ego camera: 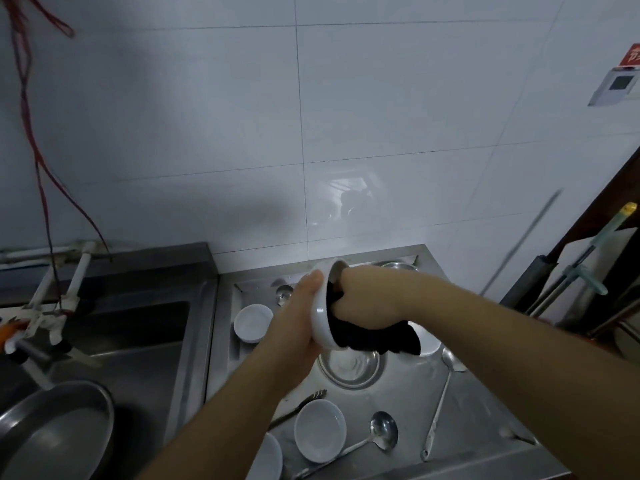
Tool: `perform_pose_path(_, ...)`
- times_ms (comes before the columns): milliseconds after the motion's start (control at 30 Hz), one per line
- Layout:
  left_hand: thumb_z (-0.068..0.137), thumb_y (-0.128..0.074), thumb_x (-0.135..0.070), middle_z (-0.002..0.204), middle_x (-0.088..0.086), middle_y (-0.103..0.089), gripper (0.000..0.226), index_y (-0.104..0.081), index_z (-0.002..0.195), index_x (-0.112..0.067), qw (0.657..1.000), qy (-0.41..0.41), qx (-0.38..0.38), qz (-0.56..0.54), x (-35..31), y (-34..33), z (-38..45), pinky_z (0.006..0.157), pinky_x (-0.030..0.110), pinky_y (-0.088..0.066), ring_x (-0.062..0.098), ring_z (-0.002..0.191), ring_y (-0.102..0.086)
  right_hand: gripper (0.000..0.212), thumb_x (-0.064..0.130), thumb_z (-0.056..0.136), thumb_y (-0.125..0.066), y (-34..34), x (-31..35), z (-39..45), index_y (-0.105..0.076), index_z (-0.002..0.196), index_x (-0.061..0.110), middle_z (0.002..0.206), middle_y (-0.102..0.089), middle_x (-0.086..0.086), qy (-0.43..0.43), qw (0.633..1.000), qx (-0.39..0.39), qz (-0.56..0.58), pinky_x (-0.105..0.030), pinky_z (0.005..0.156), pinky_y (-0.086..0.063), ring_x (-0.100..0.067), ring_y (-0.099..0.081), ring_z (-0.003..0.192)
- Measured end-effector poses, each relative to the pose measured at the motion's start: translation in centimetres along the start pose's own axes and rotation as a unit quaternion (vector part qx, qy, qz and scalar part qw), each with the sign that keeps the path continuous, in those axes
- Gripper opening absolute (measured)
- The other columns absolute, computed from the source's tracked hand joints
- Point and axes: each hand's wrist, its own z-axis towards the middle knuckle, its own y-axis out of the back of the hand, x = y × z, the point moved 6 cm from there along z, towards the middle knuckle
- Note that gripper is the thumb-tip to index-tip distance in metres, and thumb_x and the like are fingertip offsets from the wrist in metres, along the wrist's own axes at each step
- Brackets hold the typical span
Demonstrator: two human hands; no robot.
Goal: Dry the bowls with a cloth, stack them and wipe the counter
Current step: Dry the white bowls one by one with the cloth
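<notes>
My left hand [296, 313] grips a white bowl [322, 317] from outside, tipped on its side above the steel counter [485, 403]. My right hand [367, 296] is pushed into the bowl's mouth with a black cloth [374, 337] bunched in its fingers; the cloth's loose end hangs out below. Other white bowls rest on the counter: one at the left [252, 322], one near the front [319, 430], one cut off at the bottom edge [266, 459], and one partly hidden behind the cloth [428, 344].
A steel bowl [351, 368] sits under my hands, another [398, 265] at the back. Two ladles [381, 432] [441, 403], a spoon [284, 293] and tongs [304, 401] lie around. A sink [131, 327] with a metal pan [55, 434] and taps [45, 306] is left. Utensils [588, 271] lean at right.
</notes>
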Motion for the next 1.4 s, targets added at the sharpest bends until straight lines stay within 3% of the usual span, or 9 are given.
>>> perform_pose_path(133,0.093,-0.060,-0.068,0.144,0.021,-0.064,0.077,-0.059,0.147,-0.014,0.998,-0.025,0.044,0.026,0.0,0.2,-0.4,0.116,0.050,-0.047,0.036,0.137,-0.059,0.030,0.021,0.101,-0.054,-1.3,-1.4,-0.9,-0.069,0.110,-0.003,0.090,-0.068,-0.017,-0.020,0.930,0.055,0.363,-0.039,0.077,-0.055,-0.028,-0.065,0.079)
perform_pose_path(400,0.079,-0.071,-0.078,0.134,0.023,-0.069,0.083,-0.072,0.132,-0.014,0.998,0.012,-0.004,-0.059,2.3,1.9,-0.4,0.101,0.049,-0.057,0.034,0.127,-0.066,0.020,0.018,0.100,-0.066,-7.0,-0.1,-0.4,-0.079,0.093,0.005,0.090,-0.079,-0.019,-0.075,0.572,-0.040,0.816,-0.035,0.064,-0.066,-0.027,-0.079,0.076)
perform_pose_path(433,0.067,-0.080,-0.079,0.132,0.020,-0.072,0.084,-0.078,0.124,-0.019,0.997,0.021,-0.016,-0.076,2.9,1.9,-0.2,0.095,0.045,-0.060,0.032,0.123,-0.070,0.017,0.016,0.100,-0.064,-7.0,-0.2,0.0,-0.079,0.093,0.010,0.089,-0.079,-0.016,-0.072,0.577,-0.088,0.809,-0.037,0.068,-0.066,-0.027,-0.079,0.079)
perform_pose_path(567,0.059,-0.087,-0.076,0.135,0.018,-0.071,0.079,-0.080,0.119,-0.026,0.991,0.044,-0.026,-0.127,4.2,1.3,-0.4,0.095,0.046,-0.060,0.033,0.125,-0.069,0.020,0.019,0.091,-0.058,-5.1,-2.2,0.6,-0.061,0.073,0.010,0.056,-0.058,0.003,-0.079,0.844,-0.327,0.417,-0.030,0.056,-0.047,-0.011,-0.056,0.053)
perform_pose_path(700,0.071,-0.076,-0.079,0.136,0.019,-0.069,0.082,-0.073,0.131,-0.024,0.995,0.046,-0.036,-0.082,4.1,1.8,-0.6,0.094,0.048,-0.060,0.035,0.127,-0.067,0.012,0.025,0.094,-0.062,-4.2,-0.8,1.1,-0.066,0.095,0.014,0.091,-0.065,-0.002,0.072,0.944,-0.322,0.023,-0.033,0.064,-0.040,-0.024,-0.062,0.078)
perform_pose_path(833,0.065,-0.078,-0.075,0.129,0.017,-0.074,0.090,-0.066,0.137,-0.021,0.995,0.051,-0.074,-0.050,3.9,2.5,-0.4,0.089,0.048,-0.062,0.032,0.118,-0.073,0.017,0.023,0.095,-0.061,-4.7,-0.3,1.9,-0.067,0.110,0.018,0.104,-0.065,0.000,0.067,0.967,-0.175,-0.172,-0.033,0.069,-0.051,-0.020,-0.059,0.079)
perform_pose_path(1033,0.078,-0.077,-0.073,0.133,0.022,-0.070,0.084,-0.068,0.136,-0.014,0.997,0.050,-0.053,-0.016,3.7,2.0,-0.8,0.090,0.041,-0.062,0.036,0.125,-0.068,0.031,0.033,0.096,-0.053,-4.3,-1.3,1.1,-0.069,0.092,0.007,0.085,-0.072,-0.005,0.011,0.985,-0.014,0.169,-0.037,0.078,-0.058,-0.023,-0.068,0.076)
perform_pose_path(1233,0.090,-0.064,-0.071,0.135,0.026,-0.067,0.071,-0.072,0.132,-0.015,0.996,0.038,-0.022,-0.074,3.7,1.6,-1.0,0.112,0.059,-0.047,0.042,0.130,-0.063,0.020,0.025,0.095,-0.064,-6.4,-1.2,-0.7,-0.076,0.097,0.009,0.083,-0.077,-0.012,-0.019,0.698,0.005,0.716,-0.031,0.061,-0.061,-0.023,-0.076,0.073)
perform_pose_path(1400,0.085,-0.060,-0.079,0.137,0.017,-0.069,0.068,-0.075,0.127,-0.027,0.993,0.049,-0.050,-0.095,4.5,1.3,-1.2,0.102,0.049,-0.056,0.033,0.129,-0.066,0.009,0.022,0.090,-0.068,-4.7,-1.8,0.2,-0.067,0.082,0.027,0.075,-0.068,0.009,0.058,0.899,-0.265,0.345,-0.025,0.065,-0.051,-0.005,-0.064,0.069)
